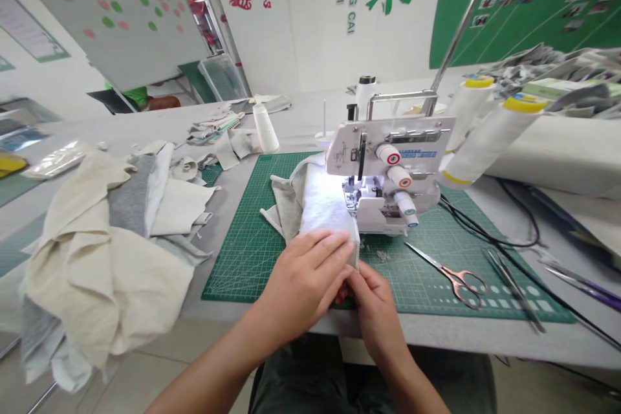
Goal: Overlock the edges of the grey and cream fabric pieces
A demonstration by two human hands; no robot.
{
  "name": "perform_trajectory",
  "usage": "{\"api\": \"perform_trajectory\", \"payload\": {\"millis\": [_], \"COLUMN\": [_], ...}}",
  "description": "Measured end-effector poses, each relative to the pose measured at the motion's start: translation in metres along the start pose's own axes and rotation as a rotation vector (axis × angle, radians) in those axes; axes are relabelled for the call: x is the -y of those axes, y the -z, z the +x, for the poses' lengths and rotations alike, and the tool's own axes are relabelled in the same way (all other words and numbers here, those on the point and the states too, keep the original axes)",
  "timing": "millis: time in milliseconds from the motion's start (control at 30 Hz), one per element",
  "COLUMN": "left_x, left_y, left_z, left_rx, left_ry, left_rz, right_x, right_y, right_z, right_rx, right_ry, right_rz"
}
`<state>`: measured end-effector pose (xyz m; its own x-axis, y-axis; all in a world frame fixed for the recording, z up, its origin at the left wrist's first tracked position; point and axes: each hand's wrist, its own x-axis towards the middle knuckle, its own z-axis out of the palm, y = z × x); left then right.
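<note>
A white serger sewing machine [388, 168] stands on a green cutting mat [252, 246]. A piece of white-grey fabric [323, 204] lies under its presser foot, lit by the machine's lamp. My left hand [303, 281] lies flat on the near end of the fabric, fingers stretched out and pressing it down. My right hand [376, 301] is just to the right of it, fingers curled and pinching the fabric's near edge; part of this hand is hidden behind the left one.
Rose-gold scissors [453, 278] and dark tweezers [514, 288] lie on the mat to the right. Large thread cones [490, 139] stand behind the machine, with black cables [490, 226] nearby. A heap of cream and grey cloth [111, 246] hangs over the table's left edge.
</note>
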<state>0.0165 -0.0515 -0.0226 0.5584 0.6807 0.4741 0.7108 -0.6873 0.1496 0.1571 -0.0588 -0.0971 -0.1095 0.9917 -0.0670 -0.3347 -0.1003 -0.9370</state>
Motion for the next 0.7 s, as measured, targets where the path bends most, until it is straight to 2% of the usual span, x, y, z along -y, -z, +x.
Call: {"api": "perform_trajectory", "payload": {"millis": [233, 533, 700], "left_x": [0.003, 0.003, 0.007], "left_y": [0.0, 0.005, 0.006], "left_z": [-0.003, 0.001, 0.001], "left_rx": [-0.006, 0.061, 0.042], "left_ry": [-0.051, -0.017, -0.018], "left_rz": [-0.026, 0.002, 0.004], "right_x": [0.0, 0.006, 0.012], "right_y": [0.004, 0.004, 0.004], "right_z": [0.005, 0.016, 0.02], "right_rx": [0.013, 0.036, 0.078], "right_ry": [0.061, 0.103, 0.097], "right_rz": [-0.048, -0.041, -0.089]}}
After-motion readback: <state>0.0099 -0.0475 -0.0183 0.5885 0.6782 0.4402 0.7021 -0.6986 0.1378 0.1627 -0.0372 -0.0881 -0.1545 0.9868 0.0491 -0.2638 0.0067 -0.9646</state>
